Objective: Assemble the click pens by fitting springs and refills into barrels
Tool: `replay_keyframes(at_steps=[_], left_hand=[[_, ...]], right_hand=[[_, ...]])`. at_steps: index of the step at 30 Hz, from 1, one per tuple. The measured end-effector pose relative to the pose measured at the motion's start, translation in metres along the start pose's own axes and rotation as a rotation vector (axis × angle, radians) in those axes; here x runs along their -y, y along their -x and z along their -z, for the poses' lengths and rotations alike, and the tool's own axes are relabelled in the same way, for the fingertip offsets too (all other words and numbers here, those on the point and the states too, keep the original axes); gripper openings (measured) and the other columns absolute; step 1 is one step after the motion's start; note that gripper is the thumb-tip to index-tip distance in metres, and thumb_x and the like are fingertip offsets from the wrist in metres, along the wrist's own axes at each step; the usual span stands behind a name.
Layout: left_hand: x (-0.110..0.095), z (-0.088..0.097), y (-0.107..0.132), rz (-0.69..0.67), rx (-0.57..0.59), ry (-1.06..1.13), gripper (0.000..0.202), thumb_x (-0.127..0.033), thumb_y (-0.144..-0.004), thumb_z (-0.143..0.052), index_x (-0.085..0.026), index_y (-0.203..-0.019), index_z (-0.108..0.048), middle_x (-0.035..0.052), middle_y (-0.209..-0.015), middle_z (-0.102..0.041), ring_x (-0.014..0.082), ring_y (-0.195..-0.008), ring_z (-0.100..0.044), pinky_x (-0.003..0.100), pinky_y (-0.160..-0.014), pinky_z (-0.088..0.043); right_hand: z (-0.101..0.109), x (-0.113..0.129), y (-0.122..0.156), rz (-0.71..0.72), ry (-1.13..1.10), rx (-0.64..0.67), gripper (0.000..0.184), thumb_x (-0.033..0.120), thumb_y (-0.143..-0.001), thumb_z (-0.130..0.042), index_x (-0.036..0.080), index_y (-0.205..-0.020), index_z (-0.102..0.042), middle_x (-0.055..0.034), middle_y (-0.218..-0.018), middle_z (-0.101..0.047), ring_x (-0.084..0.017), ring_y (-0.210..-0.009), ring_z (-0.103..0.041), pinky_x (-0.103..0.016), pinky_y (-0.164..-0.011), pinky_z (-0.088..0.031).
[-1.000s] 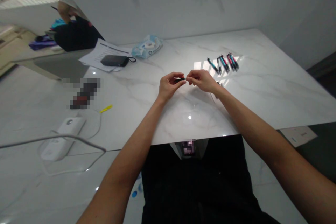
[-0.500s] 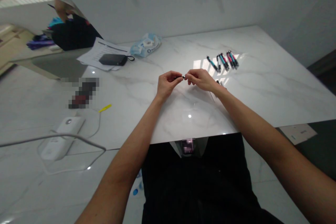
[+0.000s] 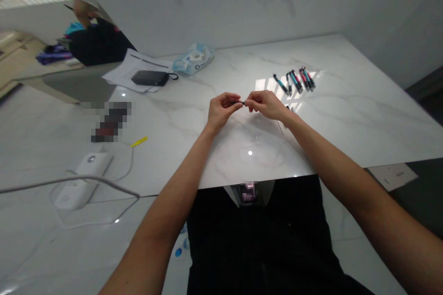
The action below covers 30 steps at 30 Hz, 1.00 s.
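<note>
Above the white marbled table (image 3: 194,147), my left hand (image 3: 219,110) pinches a thin dark piece (image 3: 238,102) that looks like part of a pen. My right hand (image 3: 266,103) is closed at the other end of this piece, thumb and forefinger together. Most of the piece is hidden by the fingers. Fingertips of both hands almost meet. Beyond my right hand lies a group of several pens (image 3: 295,80) with teal, pink and black barrels. Another small dark item (image 3: 288,108) shows partly behind my right wrist; its kind is hidden.
Papers (image 3: 124,71) with a black power bank (image 3: 150,78) on top lie at the back left, beside a blue-and-white soft pack (image 3: 194,59). A white power strip (image 3: 83,179) with a grey cable (image 3: 104,183) is at the left. Another person (image 3: 85,11) sits at the far left.
</note>
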<state>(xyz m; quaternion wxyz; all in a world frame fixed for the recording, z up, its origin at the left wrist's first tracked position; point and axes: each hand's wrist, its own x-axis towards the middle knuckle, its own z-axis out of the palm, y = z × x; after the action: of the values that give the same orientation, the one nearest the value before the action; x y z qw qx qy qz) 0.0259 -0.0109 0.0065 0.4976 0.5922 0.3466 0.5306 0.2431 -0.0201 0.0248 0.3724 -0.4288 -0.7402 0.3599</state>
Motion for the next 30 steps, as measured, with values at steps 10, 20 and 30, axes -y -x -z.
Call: replay_keyframes(at_steps=[10, 20, 30], left_hand=[[-0.008, 0.002, 0.001, 0.237, -0.162, 0.337, 0.048, -0.040, -0.076, -0.097, -0.024, -0.113, -0.073, 0.0014, -0.104, -0.079, 0.0112, -0.087, -0.075, 0.022, -0.081, -0.059], [-0.022, 0.004, 0.005, 0.295, -0.162, 0.233, 0.049, -0.035, -0.081, -0.092, -0.024, -0.124, -0.070, -0.0003, -0.094, -0.073, 0.0117, -0.078, -0.075, 0.022, -0.072, -0.057], [-0.034, -0.013, 0.017, 0.324, -0.060, 0.193, 0.065, -0.036, -0.065, -0.100, -0.019, -0.121, -0.073, 0.0008, -0.092, -0.076, 0.0137, -0.078, -0.075, 0.027, -0.078, -0.057]], right_hand=[[-0.011, 0.022, 0.006, 0.113, 0.075, -0.024, 0.027, 0.047, -0.095, -0.077, 0.021, -0.103, -0.079, -0.0040, -0.090, -0.078, -0.019, -0.082, -0.068, -0.035, -0.079, -0.053], [0.104, 0.004, 0.055, 0.066, 0.559, 0.202, 0.081, 0.040, -0.084, -0.086, 0.030, -0.160, -0.058, -0.0103, -0.156, -0.064, -0.040, -0.146, -0.053, -0.062, -0.123, -0.046], [0.093, 0.002, 0.058, 0.020, 0.656, 0.368, 0.081, 0.028, -0.078, -0.090, 0.026, -0.155, -0.065, -0.0134, -0.146, -0.071, -0.042, -0.147, -0.053, -0.063, -0.124, -0.045]])
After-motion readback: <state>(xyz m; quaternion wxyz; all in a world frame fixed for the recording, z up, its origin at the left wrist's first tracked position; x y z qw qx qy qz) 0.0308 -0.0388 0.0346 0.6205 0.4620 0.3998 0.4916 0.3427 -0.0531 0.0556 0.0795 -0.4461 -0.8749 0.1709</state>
